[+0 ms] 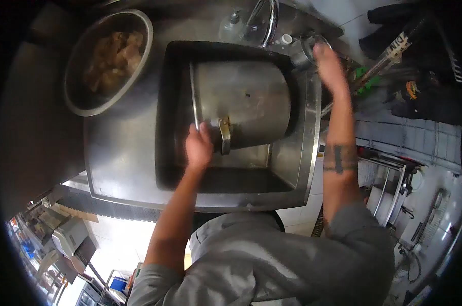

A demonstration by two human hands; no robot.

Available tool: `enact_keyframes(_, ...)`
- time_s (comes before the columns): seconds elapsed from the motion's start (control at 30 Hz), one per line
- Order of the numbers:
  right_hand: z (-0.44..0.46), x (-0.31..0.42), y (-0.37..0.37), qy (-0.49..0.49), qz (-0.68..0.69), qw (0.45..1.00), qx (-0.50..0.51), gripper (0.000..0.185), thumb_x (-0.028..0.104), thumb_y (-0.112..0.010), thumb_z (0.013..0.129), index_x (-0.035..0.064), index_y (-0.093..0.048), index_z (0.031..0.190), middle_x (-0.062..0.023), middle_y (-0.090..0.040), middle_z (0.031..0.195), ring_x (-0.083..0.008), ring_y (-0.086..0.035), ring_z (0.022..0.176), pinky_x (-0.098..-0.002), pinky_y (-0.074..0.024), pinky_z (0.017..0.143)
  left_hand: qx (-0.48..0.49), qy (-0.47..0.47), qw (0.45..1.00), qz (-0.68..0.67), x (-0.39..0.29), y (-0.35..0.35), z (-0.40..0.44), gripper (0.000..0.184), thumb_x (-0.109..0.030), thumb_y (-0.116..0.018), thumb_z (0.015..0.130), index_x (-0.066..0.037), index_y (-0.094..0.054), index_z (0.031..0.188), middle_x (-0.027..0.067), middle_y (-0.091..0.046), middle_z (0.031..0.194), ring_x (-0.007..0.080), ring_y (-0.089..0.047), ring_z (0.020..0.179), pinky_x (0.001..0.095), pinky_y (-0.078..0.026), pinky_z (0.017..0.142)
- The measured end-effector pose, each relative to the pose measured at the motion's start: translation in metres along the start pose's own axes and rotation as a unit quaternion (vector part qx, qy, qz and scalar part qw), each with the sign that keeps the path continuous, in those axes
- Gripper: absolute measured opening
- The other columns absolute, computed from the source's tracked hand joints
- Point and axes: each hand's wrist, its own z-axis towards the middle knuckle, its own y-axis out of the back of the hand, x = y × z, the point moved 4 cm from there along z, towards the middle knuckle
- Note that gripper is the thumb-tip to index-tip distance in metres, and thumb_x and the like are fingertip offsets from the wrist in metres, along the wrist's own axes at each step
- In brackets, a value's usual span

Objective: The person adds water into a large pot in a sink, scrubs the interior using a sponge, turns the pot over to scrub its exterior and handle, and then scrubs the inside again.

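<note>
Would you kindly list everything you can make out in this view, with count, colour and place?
pot: one, silver, on its side in the sink
sink: one, grey steel, centre
bowl: one, silver, upper left
food pieces: several, pale brown, in the bowl
tap: one, silver, behind the sink
pump bottle: one, clear, left of the tap
cap-like item: one, white, right of the tap
container: one, silver, at the right hand
rack: one, silver, right
edges: too dim or small to list fully
shirt: one, grey, bottom
left hand: one, bare, on the pot's rim
right hand: one, bare, upper right
</note>
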Motion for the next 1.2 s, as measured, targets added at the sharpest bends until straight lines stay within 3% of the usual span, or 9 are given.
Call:
enact_keyframes(0.17,-0.154,0.046,-0.136,0.3,-0.172,0.934,0.088,0.048,0.032,-0.043,0.107,0.0034,-0.054,0.144,-0.0181,-0.047,0.155,-0.0331,-0.041,0.146,-0.0483,-0.0302,0.122,0.009,-0.013,1.0,-0.014,-0.021,0.007,0.012,0.039,-0.033,-0.048,0.108,0.003,-0.057,0.095,0.0302,-0.065,0.078,0.0523,-0.064,0.076,0.0562,-0.049,0.065)
enact_keyframes(0.3,-0.062,0.047,-0.161,0.151,-0.132,0.979,0.032,0.051,0.036,-0.042,0.107,0.0039,-0.053,0.145,-0.0176,-0.049,0.154,-0.0333,-0.04,0.147,-0.0468,-0.0294,0.122,-0.01,-0.011,0.999,0.032,-0.051,0.009,0.037,0.041,-0.032,-0.049,0.107,0.004,-0.058,0.09,0.0321,-0.065,0.078,0.0532,-0.064,0.077,0.0564,-0.049,0.066)
enact_keyframes(0.37,-0.018,0.043,-0.182,-0.009,-0.172,0.963,0.206,0.051,0.037,-0.039,0.107,0.0062,-0.053,0.146,-0.0147,-0.048,0.155,-0.03,-0.036,0.15,-0.048,-0.0201,0.126,-0.009,-0.023,0.998,0.05,-0.061,0.008,0.053,0.042,-0.031,-0.049,0.107,0.005,-0.058,0.088,0.0329,-0.065,0.078,0.0538,-0.064,0.079,0.0565,-0.05,0.067)
enact_keyframes(0.5,-0.107,0.066,-0.167,0.232,-0.067,0.969,-0.056,0.047,0.034,-0.04,0.107,0.0036,-0.061,0.136,-0.0155,-0.055,0.148,-0.0324,-0.047,0.142,-0.0478,-0.0308,0.122,-0.019,-0.057,0.995,0.081,-0.072,0.01,0.085,0.043,-0.033,-0.05,0.108,0.004,-0.061,0.091,0.029,-0.065,0.073,0.0528,-0.065,0.078,0.0541,-0.05,0.066)
enact_keyframes(0.73,-0.066,0.067,-0.144,-0.063,-0.154,0.959,0.231,0.051,0.035,-0.038,0.107,-0.0027,-0.064,0.13,-0.0235,-0.054,0.147,-0.0372,-0.047,0.141,-0.0456,-0.0351,0.12,0.003,-0.069,0.994,0.084,-0.073,0.006,0.086,0.04,-0.031,-0.05,0.108,0.003,-0.057,0.088,0.0301,-0.063,0.074,0.0512,-0.064,0.074,0.0525,-0.048,0.062)
enact_keyframes(0.8,-0.12,0.074,-0.178,0.195,-0.095,0.974,-0.065,0.049,0.03,-0.037,0.107,-0.0005,-0.058,0.14,-0.0209,-0.049,0.153,-0.0348,-0.045,0.143,-0.048,-0.0286,0.123,0.012,-0.068,0.995,0.072,-0.066,0.009,0.087,0.041,-0.032,-0.05,0.108,0.003,-0.057,0.088,0.0293,-0.062,0.073,0.0511,-0.064,0.072,0.0528,-0.048,0.062)
enact_keyframes(0.97,-0.067,-0.009,-0.136,0.049,-0.043,0.997,-0.038,0.049,0.032,-0.041,0.105,0.007,-0.054,0.145,-0.0175,-0.048,0.155,-0.0372,-0.041,0.145,-0.0493,-0.0289,0.122,-0.003,-0.082,0.994,0.073,-0.057,0.008,0.087,0.042,-0.034,-0.051,0.107,0.003,-0.057,0.088,0.0288,-0.063,0.075,0.0509,-0.063,0.073,0.053,-0.048,0.063)
enact_keyframes(1.03,-0.049,0.055,-0.125,-0.06,-0.14,0.972,0.179,0.049,0.03,-0.04,0.106,0.0083,-0.051,0.148,-0.0167,-0.045,0.157,-0.0353,-0.038,0.147,-0.0483,-0.0277,0.123,0.001,-0.075,0.994,0.076,-0.059,0.005,0.077,0.043,-0.035,-0.051,0.107,0.003,-0.056,0.087,0.0285,-0.063,0.075,0.0507,-0.063,0.074,0.0529,-0.047,0.064)
enact_keyframes(1.2,-0.135,0.01,-0.148,0.159,-0.05,0.986,0.019,0.051,0.033,-0.038,0.106,0.0094,-0.051,0.149,-0.0149,-0.04,0.162,-0.0317,-0.037,0.149,-0.0483,-0.0259,0.124,0.006,-0.085,0.993,0.082,-0.039,0.013,0.072,0.037,-0.029,-0.05,0.107,0.002,-0.054,0.086,0.032,-0.061,0.075,0.0541,-0.061,0.076,0.0583,-0.045,0.063)
